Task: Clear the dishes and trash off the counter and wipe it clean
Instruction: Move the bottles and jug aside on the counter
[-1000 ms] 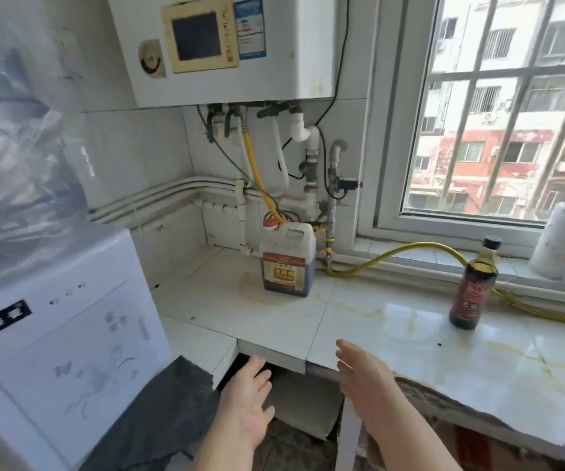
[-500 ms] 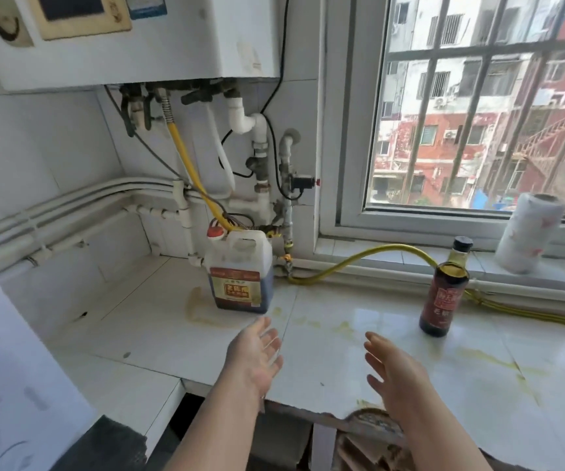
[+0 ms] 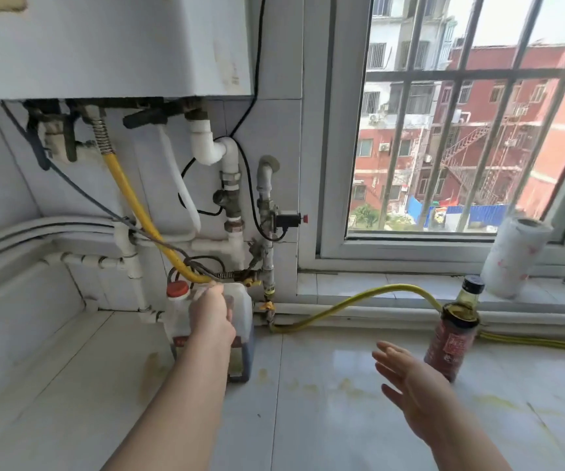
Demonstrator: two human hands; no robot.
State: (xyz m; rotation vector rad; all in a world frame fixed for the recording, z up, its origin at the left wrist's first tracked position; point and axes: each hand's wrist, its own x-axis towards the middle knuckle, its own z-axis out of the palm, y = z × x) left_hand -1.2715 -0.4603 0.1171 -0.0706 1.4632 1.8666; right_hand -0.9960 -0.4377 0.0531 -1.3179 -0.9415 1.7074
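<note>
1. Bench (image 3: 308,430): glossy white tile with grout lines, reflecting the window light. Yellow-brown stains (image 3: 345,385) are smeared across the middle and off to the right. One more patch sits left of the jug.
2. Right hand (image 3: 410,379): released, fingers straight and spread, holding nothing. It hovers over the bench, just front-left of the sauce bottle and not gripping it.
3. Sauce bottle (image 3: 454,338): upright on the bench, right of centre. Dark contents, red label, clear yellowish neck, black cap.
4. Left hand (image 3: 211,317): grasping the jug, fingers curled over its top handle, forearm stretched straight ahead.
5. Jug (image 3: 243,311): white translucent plastic, squarish, with a red screw cap (image 3: 177,288) at its top left. It has a red label band and dark liquid low down. It stands upright at the back of the bench, near the wall, right under the pipework.
6. Yellow hose (image 3: 359,297): starts at the valve beside the jug, arches along the back edge behind the sauce bottle, and runs off right.
7. Window sill (image 3: 393,287): a paper roll (image 3: 512,256) stands on it at the right, white with faint red print.
8. Wall: white pipes (image 3: 230,171), valves, a black cable, and a white boiler (image 3: 104,45) mounted above.
9. Window (image 3: 461,130): barred, with red brick buildings outside.
</note>
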